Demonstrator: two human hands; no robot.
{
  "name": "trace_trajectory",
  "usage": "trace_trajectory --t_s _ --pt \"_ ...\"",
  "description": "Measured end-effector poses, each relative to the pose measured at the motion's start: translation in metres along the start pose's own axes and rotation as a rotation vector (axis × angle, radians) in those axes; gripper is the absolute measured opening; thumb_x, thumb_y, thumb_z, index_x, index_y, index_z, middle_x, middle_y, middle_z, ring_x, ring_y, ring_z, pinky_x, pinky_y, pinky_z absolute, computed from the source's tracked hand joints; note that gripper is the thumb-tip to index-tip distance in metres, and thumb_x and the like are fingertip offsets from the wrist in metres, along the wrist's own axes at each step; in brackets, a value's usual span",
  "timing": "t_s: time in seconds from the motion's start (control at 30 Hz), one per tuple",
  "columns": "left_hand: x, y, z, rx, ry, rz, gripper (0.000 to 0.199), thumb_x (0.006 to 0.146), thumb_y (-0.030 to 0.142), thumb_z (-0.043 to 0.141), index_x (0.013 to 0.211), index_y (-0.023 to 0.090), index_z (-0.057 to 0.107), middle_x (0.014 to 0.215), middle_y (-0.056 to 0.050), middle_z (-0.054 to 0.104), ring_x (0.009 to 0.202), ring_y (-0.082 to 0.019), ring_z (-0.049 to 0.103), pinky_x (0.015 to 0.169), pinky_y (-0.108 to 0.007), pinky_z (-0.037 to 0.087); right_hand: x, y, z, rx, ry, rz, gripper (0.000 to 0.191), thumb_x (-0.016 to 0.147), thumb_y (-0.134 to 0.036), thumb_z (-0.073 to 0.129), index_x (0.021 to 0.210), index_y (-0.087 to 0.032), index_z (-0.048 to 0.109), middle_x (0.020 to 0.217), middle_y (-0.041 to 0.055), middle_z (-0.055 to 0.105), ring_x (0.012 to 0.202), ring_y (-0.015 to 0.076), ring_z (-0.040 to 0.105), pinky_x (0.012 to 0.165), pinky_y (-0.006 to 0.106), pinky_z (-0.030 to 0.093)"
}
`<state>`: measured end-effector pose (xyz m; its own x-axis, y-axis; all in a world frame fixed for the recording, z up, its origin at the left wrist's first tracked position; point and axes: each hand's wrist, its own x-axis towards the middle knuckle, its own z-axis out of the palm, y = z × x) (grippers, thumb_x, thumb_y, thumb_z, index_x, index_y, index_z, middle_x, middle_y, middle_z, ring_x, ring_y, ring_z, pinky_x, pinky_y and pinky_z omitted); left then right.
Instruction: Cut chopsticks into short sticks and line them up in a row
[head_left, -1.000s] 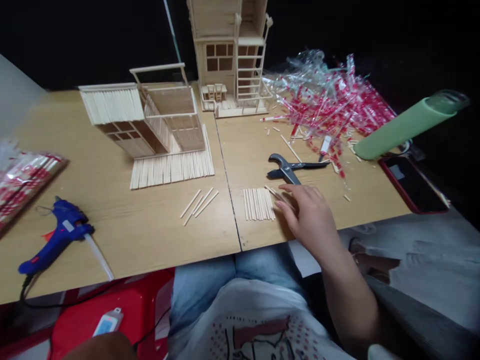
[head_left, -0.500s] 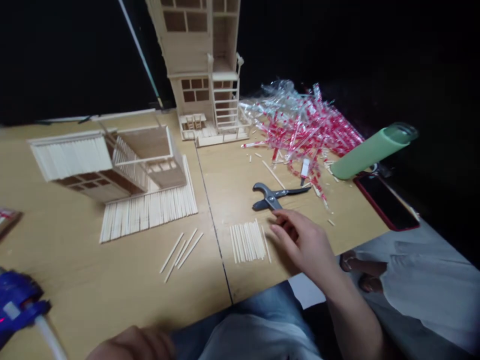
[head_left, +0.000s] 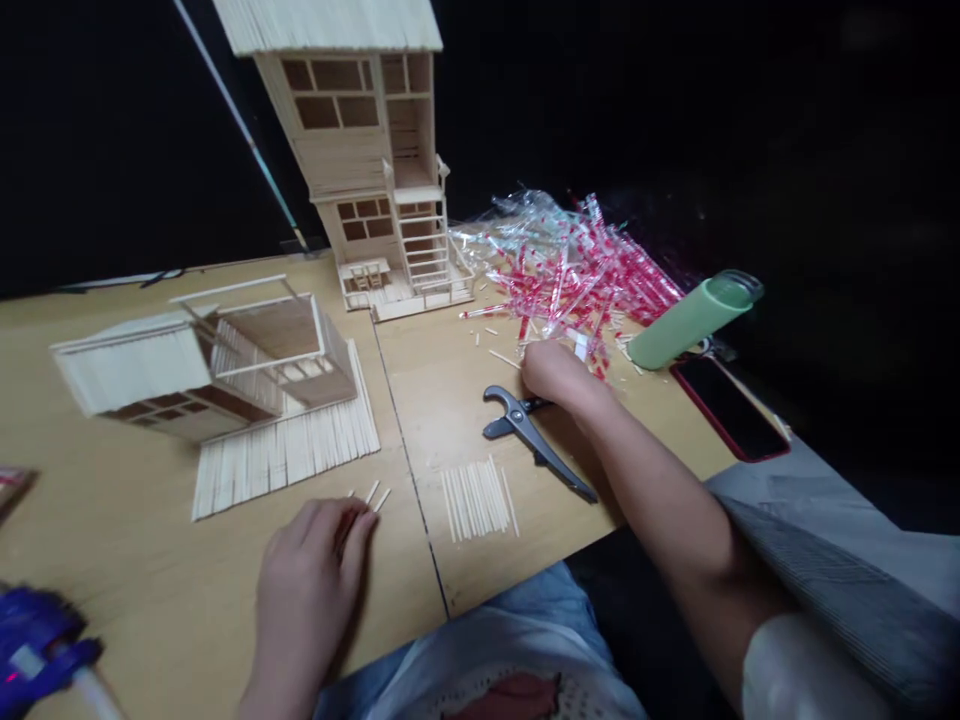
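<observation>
My left hand (head_left: 315,560) is low over several loose wooden sticks (head_left: 382,497) on the table. Its fingers are curled together around them, and only the stick ends show past the fingertips. My right hand (head_left: 559,375) reaches across the pliers-like cutter (head_left: 536,438) to the near edge of the wrapper pile. A longer thin stick (head_left: 504,357) runs up to that hand, whose fingers are hidden behind its back. Between the hands lies a neat row of short wooden sticks (head_left: 476,500), with one set slightly apart at its right.
A tall model house (head_left: 337,150) of sticks stands at the back, a smaller roofed model (head_left: 277,400) at left. Red-and-clear wrappers (head_left: 592,265), a tilted green bottle (head_left: 686,325) and a phone (head_left: 729,408) are at right. A blue glue gun (head_left: 37,640) sits front left.
My left hand has come up from the bottom edge onto the loose sticks. My right hand has moved away from the stick row, forward to the wrappers. The cutter's handles now point towards me.
</observation>
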<state>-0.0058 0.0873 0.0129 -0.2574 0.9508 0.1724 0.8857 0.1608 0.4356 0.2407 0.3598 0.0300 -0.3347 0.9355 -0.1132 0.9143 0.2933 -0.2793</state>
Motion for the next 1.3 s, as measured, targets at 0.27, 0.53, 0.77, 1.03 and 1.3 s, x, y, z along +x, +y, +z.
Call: trace_trajectory --t_s 0.27,0.53,0.77,1.03,1.3 --pt "0.001 0.013 0.004 0.174 -0.068 0.008 0.016 0.095 0.028 0.059 0.086 0.019 0.069 0.087 -0.007 0.066 0.078 -0.024 0.059 0.073 -0.036 0.039 -0.024 -0.004 -0.025 -0.044 0.185 -0.130 0.015 0.081 -0.015 0.062 0.067 -0.020 0.064 0.071 0.0117 0.069 0.073 0.0306 0.067 0.073 0.047 0.053" --pt "-0.002 0.017 0.006 0.166 -0.024 -0.020 0.020 0.096 0.024 0.054 0.083 0.017 0.067 0.084 -0.009 0.065 0.076 -0.025 0.056 0.069 -0.038 0.038 -0.122 -0.067 -0.006 0.961 -0.080 -0.245 0.028 0.081 -0.029 0.071 0.107 -0.019 0.067 0.077 0.0018 0.068 0.059 0.0160 0.065 0.054 0.029 0.053" --pt "-0.013 0.026 0.002 -0.608 0.139 -0.129 0.013 0.092 0.029 0.062 0.084 0.020 0.066 0.081 -0.002 0.063 0.069 -0.015 0.055 0.064 -0.029 0.043 -0.165 -0.125 0.048 1.314 -0.307 -0.165 0.030 0.077 -0.044 0.079 0.087 -0.016 0.073 0.078 0.0044 0.073 0.063 0.0158 0.068 0.064 0.031 0.060" --pt "-0.027 0.025 0.018 -0.742 0.247 -0.152 0.010 0.090 0.027 0.064 0.084 0.020 0.068 0.085 -0.003 0.068 0.079 -0.017 0.063 0.070 -0.029 0.049 -0.170 -0.134 0.064 1.295 -0.234 -0.268 0.023 0.080 -0.039 0.079 0.092 -0.019 0.076 0.088 0.0050 0.077 0.076 0.0187 0.072 0.071 0.032 0.060" --pt "-0.048 0.005 0.018 -0.586 0.273 -0.065 0.009 0.089 0.024 0.067 0.089 0.022 0.075 0.089 -0.004 0.074 0.083 -0.018 0.067 0.074 -0.031 0.053 -0.167 -0.134 0.078 0.744 -0.024 -0.462 0.009 0.089 -0.023 0.070 0.083 -0.019 0.075 0.084 0.0034 0.076 0.077 0.0177 0.069 0.072 0.028 0.050"
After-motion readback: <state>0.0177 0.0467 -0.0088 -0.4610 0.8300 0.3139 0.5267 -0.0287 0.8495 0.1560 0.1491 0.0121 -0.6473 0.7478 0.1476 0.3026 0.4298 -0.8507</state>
